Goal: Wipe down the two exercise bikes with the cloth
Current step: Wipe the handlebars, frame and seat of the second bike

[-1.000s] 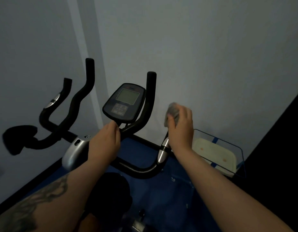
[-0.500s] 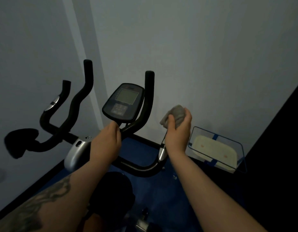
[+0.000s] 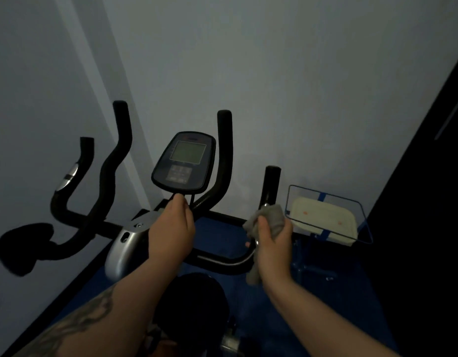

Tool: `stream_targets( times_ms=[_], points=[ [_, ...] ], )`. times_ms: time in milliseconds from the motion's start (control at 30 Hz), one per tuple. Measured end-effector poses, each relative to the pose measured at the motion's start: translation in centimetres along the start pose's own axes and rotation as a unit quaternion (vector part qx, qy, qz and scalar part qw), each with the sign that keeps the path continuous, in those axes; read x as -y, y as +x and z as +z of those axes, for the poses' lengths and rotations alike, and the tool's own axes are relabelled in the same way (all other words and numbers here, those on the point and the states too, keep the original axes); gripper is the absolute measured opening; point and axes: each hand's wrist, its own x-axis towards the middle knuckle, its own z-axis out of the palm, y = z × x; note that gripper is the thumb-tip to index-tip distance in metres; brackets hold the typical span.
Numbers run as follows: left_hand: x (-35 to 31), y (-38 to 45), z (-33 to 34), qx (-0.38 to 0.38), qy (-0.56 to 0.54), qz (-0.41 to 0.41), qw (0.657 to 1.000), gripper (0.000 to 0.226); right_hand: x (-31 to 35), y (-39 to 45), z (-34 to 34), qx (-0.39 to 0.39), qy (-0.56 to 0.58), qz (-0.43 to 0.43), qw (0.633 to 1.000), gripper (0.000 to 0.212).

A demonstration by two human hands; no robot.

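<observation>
Cloth (image 3: 268, 222): grey, bunched in the right hand (image 3: 273, 249), wrapped against the lower part of the near bike's right grip bar (image 3: 271, 185); a tail hangs below the wrist
Right hand: fingers and thumb curled round cloth and bar together; black upper end of the bar bare above the fist
Left hand (image 3: 172, 229): curled at the stem just under the console (image 3: 184, 161); whether it truly grips, I cannot tell
Bikes: near bike (image 3: 125, 243) straight ahead under both hands; second bike's handlebars (image 3: 104, 173) to the left, by the wall
Key relation: the bar's long axis runs up and away from the right hand, so the likely next stroke follows it; right hand nearer, left only steadying
Elsewhere: wire basket (image 3: 361, 210) with a pale tray to the right
</observation>
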Motion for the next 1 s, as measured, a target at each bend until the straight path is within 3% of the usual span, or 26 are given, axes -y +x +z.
stream_targets(
  times_ms=[167, 300, 367, 533, 633, 733, 833, 900, 1000],
  points=[
    [0.2, -0.2, -0.2, 0.004, -0.04, -0.012, 0.999, 0.019, 4.0, 5.9, 0.2, 0.028, -0.042, 0.049, 0.998, 0.038],
    [0.3, -0.2, -0.4, 0.006, -0.06, -0.022, 0.998, 0.021, 0.8, 0.8, 0.8, -0.036, -0.043, -0.03, 0.998, 0.043],
    [0.4, -0.1, -0.3, 0.01, -0.072, -0.025, 0.997, 0.021, -1.4, -2.7, 0.4, -0.032, -0.054, -0.042, 0.997, 0.052],
    [0.5, 0.1, -0.3, 0.013, -0.089, -0.017, 0.996, 0.018, 0.5, -0.4, -0.2, 0.01, -0.099, 0.015, 0.995, 0.041],
    [0.4, 0.1, -0.2, 0.01, -0.086, -0.013, 0.996, 0.018, 3.0, 2.3, -0.1, -0.009, -0.091, 0.041, 0.995, 0.045],
    [0.5, 0.2, -0.1, 0.017, -0.091, -0.011, 0.996, 0.018, 0.5, -1.6, 0.9, -0.074, -0.079, -0.004, 0.994, 0.049],
    [0.9, 0.1, 0.0, 0.024, -0.106, -0.007, 0.994, 0.019, -2.3, -6.4, 1.3, -0.07, -0.057, -0.03, 0.995, 0.054],
    [0.9, -0.1, -0.1, 0.022, -0.112, -0.005, 0.993, 0.02, -1.6, -5.2, 0.9, -0.048, -0.109, -0.056, 0.991, 0.056],
    [0.8, -0.2, -0.2, 0.024, -0.108, -0.006, 0.994, 0.019, 1.5, -1.1, 0.2, -0.021, -0.238, -0.162, 0.957, 0.056]
  ],
)
